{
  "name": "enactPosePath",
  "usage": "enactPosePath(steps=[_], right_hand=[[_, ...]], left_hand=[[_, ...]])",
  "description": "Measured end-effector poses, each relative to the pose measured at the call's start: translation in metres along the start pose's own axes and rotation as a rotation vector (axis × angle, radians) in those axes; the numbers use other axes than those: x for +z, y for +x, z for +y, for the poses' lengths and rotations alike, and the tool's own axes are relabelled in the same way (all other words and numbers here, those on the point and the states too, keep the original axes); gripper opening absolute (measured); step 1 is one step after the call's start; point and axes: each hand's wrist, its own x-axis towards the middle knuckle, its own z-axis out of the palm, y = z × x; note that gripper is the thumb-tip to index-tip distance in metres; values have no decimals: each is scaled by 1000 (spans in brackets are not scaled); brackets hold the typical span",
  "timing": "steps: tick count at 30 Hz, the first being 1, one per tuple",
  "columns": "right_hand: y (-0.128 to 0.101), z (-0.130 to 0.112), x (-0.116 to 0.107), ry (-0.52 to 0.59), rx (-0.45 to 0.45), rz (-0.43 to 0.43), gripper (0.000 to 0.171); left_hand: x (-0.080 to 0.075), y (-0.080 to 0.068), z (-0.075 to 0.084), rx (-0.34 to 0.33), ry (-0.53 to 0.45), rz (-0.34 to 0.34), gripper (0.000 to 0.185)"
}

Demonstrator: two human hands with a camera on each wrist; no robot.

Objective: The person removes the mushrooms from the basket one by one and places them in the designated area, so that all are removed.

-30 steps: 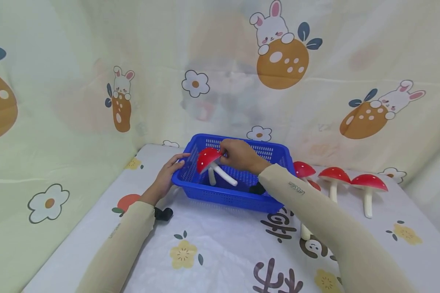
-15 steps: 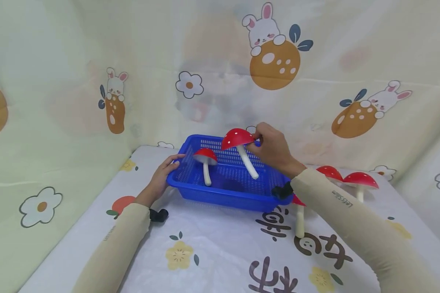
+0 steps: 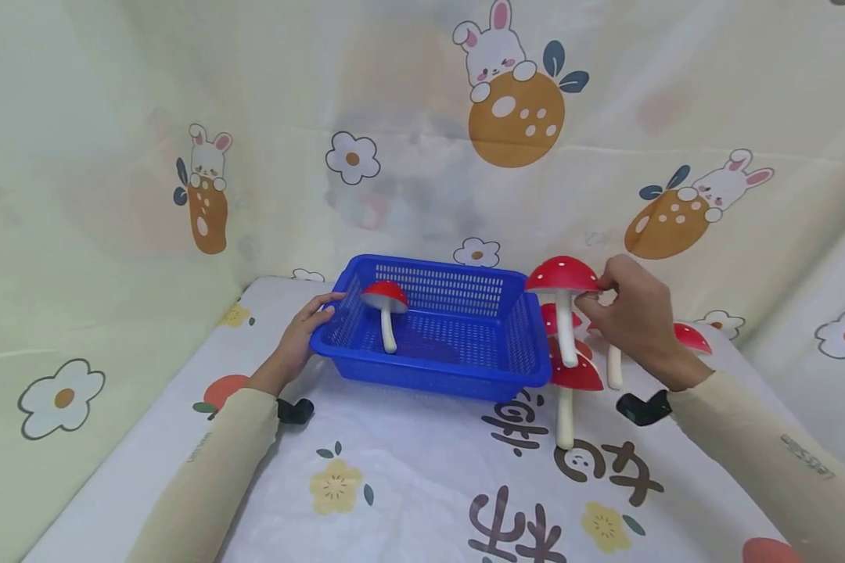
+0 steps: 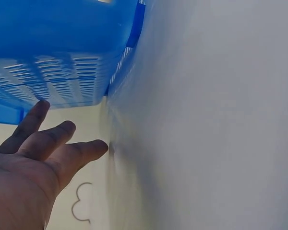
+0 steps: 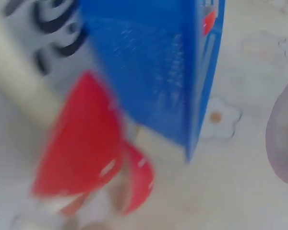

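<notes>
Red-capped mushroom (image 3: 562, 275) is pinched at its cap by the right hand (image 3: 634, 317) just beyond the blue basket's (image 3: 429, 375) right rim, while the left hand (image 3: 297, 340), fingers relaxed, rests on the left rim.

There is one blue basket (image 3: 429, 375). Five red toy mushrooms (image 3: 562, 275) show: one in the basket, one held, three standing beside it. Two hands appear.

A red, white-dotted toy mushroom (image 3: 562, 297) with a white stalk hangs upright, pinched by its cap, just right of the blue basket (image 3: 429, 379), above other mushrooms.
</notes>
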Motion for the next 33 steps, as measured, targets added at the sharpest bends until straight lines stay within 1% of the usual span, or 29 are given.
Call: enactPosePath(steps=[3,7,9,12,13,16,18,21,25,29,33], right_hand=[[-17,10,-17,-65,-15,-35,32],[-44,24,-35,-165,-41,-106,42],[-58,32,-42,-190,-22,-137,43],[-80,45,-51,-203,39,-181,45],[-87,49,-53,-210,47,-197,46],[-106,59,-54,-233,44,-255,54],[-118,63,-52,-252,27,-297,58],[-131,65,-48,-275,35,-345,57],[-141,66,-44,-282,69,-380,51],[-147,67,-40,-281,88,-414,49],[-152,64,-39,-285,132,-489,47]], left_hand=[[-4,0,-1,10,0,-1,46],[-7,0,-1,15,18,11,44],[-7,-1,1,11,33,16,44],[-4,-1,5,11,52,19,44],[-2,0,6,14,56,18,44],[0,1,8,17,50,14,44],[1,1,7,12,40,9,44],[2,2,6,4,29,6,44],[1,2,4,12,10,2,44],[1,1,4,15,-3,0,44],[1,-1,4,13,4,-2,44]])
